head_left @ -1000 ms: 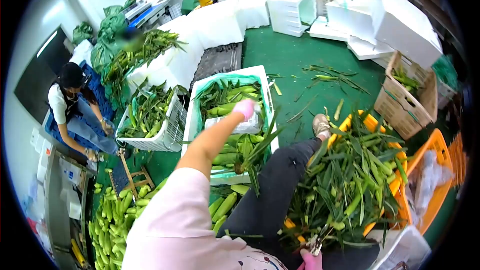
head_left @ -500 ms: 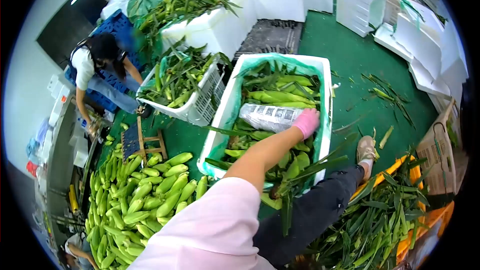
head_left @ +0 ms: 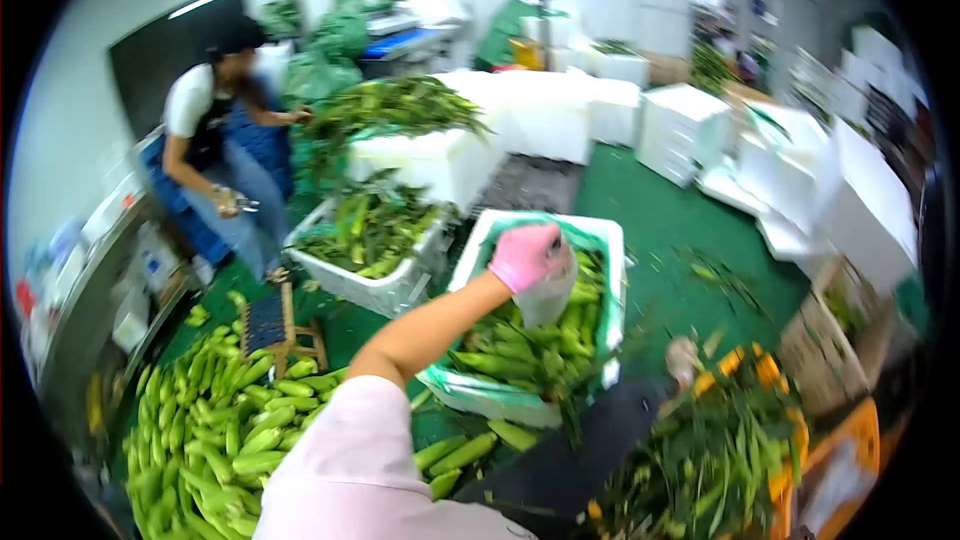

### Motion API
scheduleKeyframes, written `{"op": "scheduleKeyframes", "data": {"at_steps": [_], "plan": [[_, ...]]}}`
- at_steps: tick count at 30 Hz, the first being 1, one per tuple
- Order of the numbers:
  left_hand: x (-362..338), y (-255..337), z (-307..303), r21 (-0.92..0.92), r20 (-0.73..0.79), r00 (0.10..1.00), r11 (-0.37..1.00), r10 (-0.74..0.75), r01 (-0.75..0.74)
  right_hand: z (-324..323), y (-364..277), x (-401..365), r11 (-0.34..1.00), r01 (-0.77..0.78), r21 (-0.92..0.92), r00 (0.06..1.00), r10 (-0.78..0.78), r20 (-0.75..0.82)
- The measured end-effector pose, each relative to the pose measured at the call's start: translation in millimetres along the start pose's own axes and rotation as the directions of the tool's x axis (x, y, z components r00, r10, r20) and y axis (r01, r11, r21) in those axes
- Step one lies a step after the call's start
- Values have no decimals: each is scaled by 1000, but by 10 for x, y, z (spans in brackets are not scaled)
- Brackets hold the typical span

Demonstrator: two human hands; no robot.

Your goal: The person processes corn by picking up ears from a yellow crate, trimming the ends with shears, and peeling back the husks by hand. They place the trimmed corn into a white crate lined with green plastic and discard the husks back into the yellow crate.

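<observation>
A pink sleeve point(head_left: 345, 440) fills the bottom centre of the frame, beside a dark trouser leg point(head_left: 570, 460). The gloved left hand point(head_left: 530, 258), at the centre, has its fingers closed on the upper end of 1 wrapped pack point(head_left: 545, 298). The pack is upright over the green-lined foam box point(head_left: 616, 285); whether its lower end touches the corn point(head_left: 500, 350) inside, I cannot tell. The right hand is out of view, so its state I cannot tell.

At lower left lies a heap of green ears point(head_left: 200, 430). At lower right, a yellow crate point(head_left: 765, 370) is piled with long leaves point(head_left: 710, 450), near an orange crate point(head_left: 870, 430).

Farther back, left of the foam box, are a white basket point(head_left: 375, 292) of leafy ears and a small wooden stool point(head_left: 288, 325). At upper left, 1 co-worker point(head_left: 205, 130) holds a small metal tool point(head_left: 247, 205) and reaches toward a leafy pile point(head_left: 400, 108). White foam blocks point(head_left: 545, 110) line the upper centre.
</observation>
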State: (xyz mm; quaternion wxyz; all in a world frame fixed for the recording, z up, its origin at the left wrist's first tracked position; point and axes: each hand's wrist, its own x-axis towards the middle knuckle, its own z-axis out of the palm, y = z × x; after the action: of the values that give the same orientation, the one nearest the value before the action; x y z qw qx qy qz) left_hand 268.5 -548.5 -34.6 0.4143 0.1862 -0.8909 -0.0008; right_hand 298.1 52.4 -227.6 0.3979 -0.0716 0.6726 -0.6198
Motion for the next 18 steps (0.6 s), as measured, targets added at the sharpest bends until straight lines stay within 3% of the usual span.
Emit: {"op": "scheduleKeyframes", "data": {"at_steps": [1,3,5,6,7,8,9,10,11,13,14,15,16,17,18], "plan": [[176,390,-162,-44,-6,995,994,101,-102,8,82,-51,997,73,23,997,-73,-1],[475,1305,-667,-130,-12,966,957,260,-259,3,-210,-6,949,-235,-208,971,239,-6],[608,1926,-936,-295,-178,905,857,386,-423,-5,-459,-155,948,-217,-234,973,229,29],[667,2276,-1096,-378,-166,896,812,412,-444,-16,-555,-236,949,-200,-245,976,215,36],[643,2511,-1126,-480,-285,861,715,420,-508,30,-613,-300,947,-184,-262,978,202,44],[615,2910,-1360,-569,-158,914,722,374,-394,30,-640,-375,948,-170,-268,982,185,30],[613,3208,-1245,-664,-139,967,704,215,-252,20,-719,-476,954,-195,-229,977,210,43],[619,3584,-1162,-827,-199,959,490,202,-275,-8,-429,-369,958,-116,-261,992,126,23],[604,3943,-1099,-923,-242,960,272,138,-272,-7,-516,-436,950,-147,-275,988,153,0],[233,4865,-946,-989,-142,988,-22,-61,-144,0,-578,-561,972,-112,-208,993,118,17],[59,5140,-637,-996,-84,996,-33,5,-84,38,-565,-543,972,-98,-212,995,101,1],[-261,5538,-702,-807,-326,930,462,170,-367,25,-510,-508,973,-77,-216,997,79,2],[-698,5862,-664,-920,-24,923,352,385,-171,10,-491,-499,973,-89,-213,996,90,-7],[-1089,6065,-666,-951,245,770,300,589,73,8,-436,-468,980,-72,-187,997,70,-19],[-1308,6114,-767,-987,127,514,159,848,-19,3,-359,-427,984,-60,-170,998,58,-22]]}}
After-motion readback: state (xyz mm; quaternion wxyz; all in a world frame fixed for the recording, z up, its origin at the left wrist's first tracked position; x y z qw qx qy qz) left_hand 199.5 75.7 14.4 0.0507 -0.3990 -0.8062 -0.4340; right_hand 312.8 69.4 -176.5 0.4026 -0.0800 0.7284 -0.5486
